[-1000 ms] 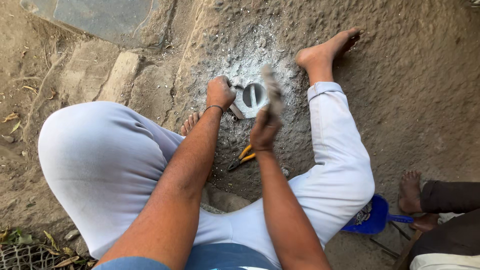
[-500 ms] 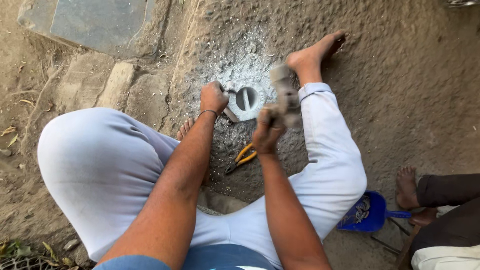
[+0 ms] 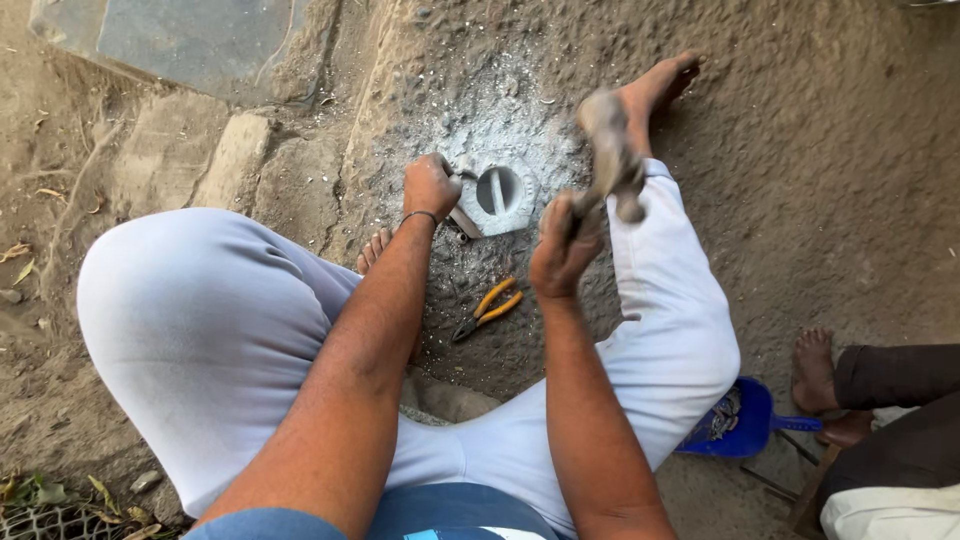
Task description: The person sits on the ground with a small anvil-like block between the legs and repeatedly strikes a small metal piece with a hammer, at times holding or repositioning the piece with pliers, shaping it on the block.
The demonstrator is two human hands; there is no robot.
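On the ash-grey patch of bare ground point(image 3: 470, 120), a pale round metal piece with a slot point(image 3: 498, 192) is being steadied by the left hand point(image 3: 430, 187), whose fingers are being kept curled tight around a small dark tool point(image 3: 462, 222) set against the piece's near edge. Just to the right, a hammer point(image 3: 610, 160) is being gripped by its handle in the fully closed right hand point(image 3: 560, 245) and is being held raised above the ground, its head blurred. Near the piece, between the two forearms, orange-handled pliers point(image 3: 487, 307) are lying on the dirt. Well apart, by another person's bare foot point(image 3: 812, 368), a blue scoop point(image 3: 745, 420) is being left resting.
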